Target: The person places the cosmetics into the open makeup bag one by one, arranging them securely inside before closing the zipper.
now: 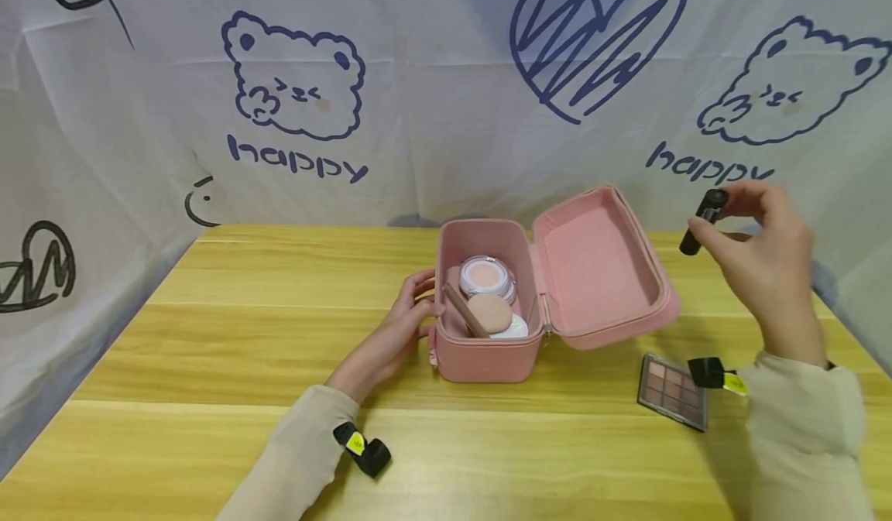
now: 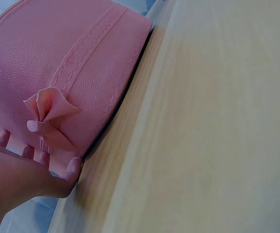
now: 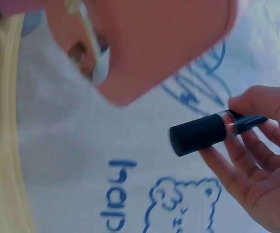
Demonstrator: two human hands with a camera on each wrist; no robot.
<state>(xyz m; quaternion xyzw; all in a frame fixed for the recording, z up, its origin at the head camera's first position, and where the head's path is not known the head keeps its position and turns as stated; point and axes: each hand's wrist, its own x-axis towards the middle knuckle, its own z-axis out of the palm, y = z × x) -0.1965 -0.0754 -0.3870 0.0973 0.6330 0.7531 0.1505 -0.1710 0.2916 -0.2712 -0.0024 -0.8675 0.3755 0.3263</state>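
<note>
My right hand [image 1: 770, 250] pinches a black lipstick tube [image 1: 709, 210] between thumb and fingers, up in the air to the right of the pink makeup case [image 1: 488, 360]. A reddish band shows near the middle of the lipstick [image 3: 198, 135] in the right wrist view. My left hand [image 1: 403, 323] rests against the case's left side, fingertips touching it beside a pink bow [image 2: 52, 119]. Inside the case lie a round compact [image 1: 484, 275], a beige puff [image 1: 490, 313], a white round item [image 1: 514, 327] and a brown stick [image 1: 464, 310].
The case lid [image 1: 592, 262] is hinged open to the right. An eyeshadow palette [image 1: 672, 391] lies on the wooden table [image 1: 209, 351], below my right hand. A white cloth [image 1: 432, 142] with blue drawings hangs behind the table.
</note>
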